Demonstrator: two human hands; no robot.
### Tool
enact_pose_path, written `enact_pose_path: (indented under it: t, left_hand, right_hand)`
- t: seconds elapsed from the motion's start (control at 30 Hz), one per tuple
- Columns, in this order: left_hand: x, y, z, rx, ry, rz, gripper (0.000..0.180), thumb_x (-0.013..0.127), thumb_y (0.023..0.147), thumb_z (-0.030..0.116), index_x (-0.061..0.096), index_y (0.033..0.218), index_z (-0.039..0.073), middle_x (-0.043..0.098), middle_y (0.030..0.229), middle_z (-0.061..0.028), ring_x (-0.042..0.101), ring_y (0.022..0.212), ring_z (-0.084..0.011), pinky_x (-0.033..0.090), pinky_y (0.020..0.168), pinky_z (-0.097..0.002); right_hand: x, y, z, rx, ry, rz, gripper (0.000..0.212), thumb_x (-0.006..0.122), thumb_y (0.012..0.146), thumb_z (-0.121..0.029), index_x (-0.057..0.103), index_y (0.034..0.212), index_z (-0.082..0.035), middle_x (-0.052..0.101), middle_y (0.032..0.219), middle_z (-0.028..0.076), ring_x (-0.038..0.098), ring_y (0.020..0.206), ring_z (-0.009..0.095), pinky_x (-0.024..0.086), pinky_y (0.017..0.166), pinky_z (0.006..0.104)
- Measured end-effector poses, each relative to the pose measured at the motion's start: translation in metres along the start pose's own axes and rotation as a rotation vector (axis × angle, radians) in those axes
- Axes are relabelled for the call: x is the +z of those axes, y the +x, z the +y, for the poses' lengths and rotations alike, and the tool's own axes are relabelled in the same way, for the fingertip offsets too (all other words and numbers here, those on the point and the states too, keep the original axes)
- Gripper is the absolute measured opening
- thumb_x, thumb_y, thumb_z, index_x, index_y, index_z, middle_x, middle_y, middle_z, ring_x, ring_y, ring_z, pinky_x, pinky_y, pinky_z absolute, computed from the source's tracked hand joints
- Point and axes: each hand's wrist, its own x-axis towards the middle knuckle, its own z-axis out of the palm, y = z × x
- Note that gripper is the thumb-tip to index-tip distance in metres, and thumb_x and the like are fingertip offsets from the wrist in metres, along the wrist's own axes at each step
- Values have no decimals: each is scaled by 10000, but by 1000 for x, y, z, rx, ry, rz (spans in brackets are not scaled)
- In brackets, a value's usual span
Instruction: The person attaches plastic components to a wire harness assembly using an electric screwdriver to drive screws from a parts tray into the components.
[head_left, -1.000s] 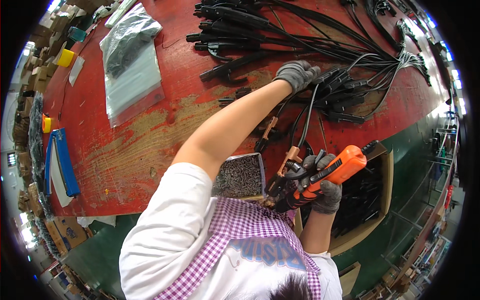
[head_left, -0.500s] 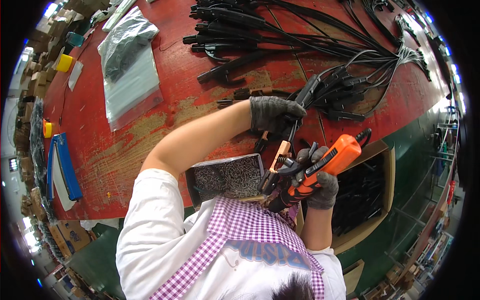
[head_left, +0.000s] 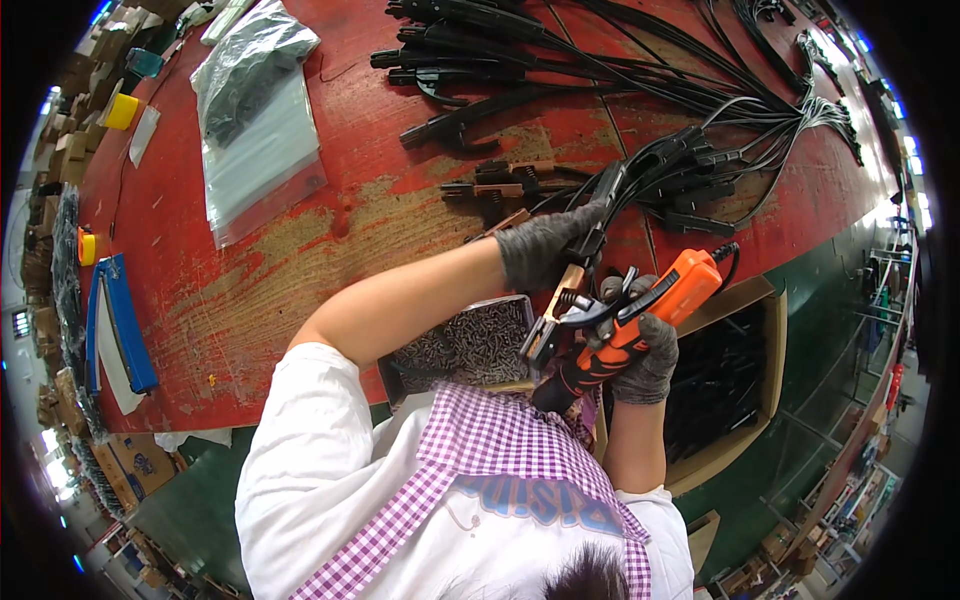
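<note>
My left hand (head_left: 552,248), in a dark grey glove, is closed around a black handle sleeve (head_left: 607,187) on a cable. Just below it is a welding electrode clamp (head_left: 566,300) with a copper-coloured arm, a spring and a black lever. My gloved right hand (head_left: 648,352) grips an orange and black power screwdriver (head_left: 682,292), its black nose angled down toward my apron. Some right fingers reach the clamp's lever; how firmly they hold it is hidden. Behind the clamp stands a bin of small screws (head_left: 480,345), partly covered by my left forearm.
Bundled black cables with black clamps (head_left: 480,60) spread over the red worn table (head_left: 380,200). More copper-armed clamps (head_left: 515,178) lie beyond my left hand. A cardboard box of black parts (head_left: 775,370) stands at the right. Plastic bags (head_left: 260,130) and a blue tool (head_left: 125,325) lie left.
My left hand has moved down toward the clamp, the black sleeve coming closer to it. The clamp has tilted slightly. My right hand still grips the screwdriver.
</note>
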Motion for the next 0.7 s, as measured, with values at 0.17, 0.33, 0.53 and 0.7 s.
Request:
enact_pose_path:
  t: [0.17,0.33,0.53,0.7]
  left_hand:
    - [7,-9,-30,-83,-185,51,356,557,775,450,531,825,99,588,708,-38,578,582,-123,502,529,-289]
    - [10,-57,-20,-148,-187,22,410,523,797,444,537,948,62,612,784,-66,604,653,-129,512,523,-273]
    - [-29,-62,5,97,-387,-167,532,480,815,443,457,1128,13,587,946,-104,595,750,-189,509,593,-300]
    - [-32,-66,17,258,-517,-136,505,484,807,458,475,1121,63,562,1015,-133,575,856,-255,488,683,-368]
  right_hand:
    - [1,5,0,-41,2,56,349,614,701,-171,456,981,-36,514,920,166,572,616,202,495,509,324]
    - [-10,3,2,-26,-92,149,381,625,686,-190,453,992,-42,522,999,205,568,618,202,503,535,335]
    - [-4,-1,1,-153,-160,326,345,593,721,-158,430,1003,-44,525,940,154,559,646,207,484,594,342]
    - [7,-12,-2,-566,-111,105,338,563,748,-176,399,1021,-65,525,920,151,531,687,196,459,592,317]
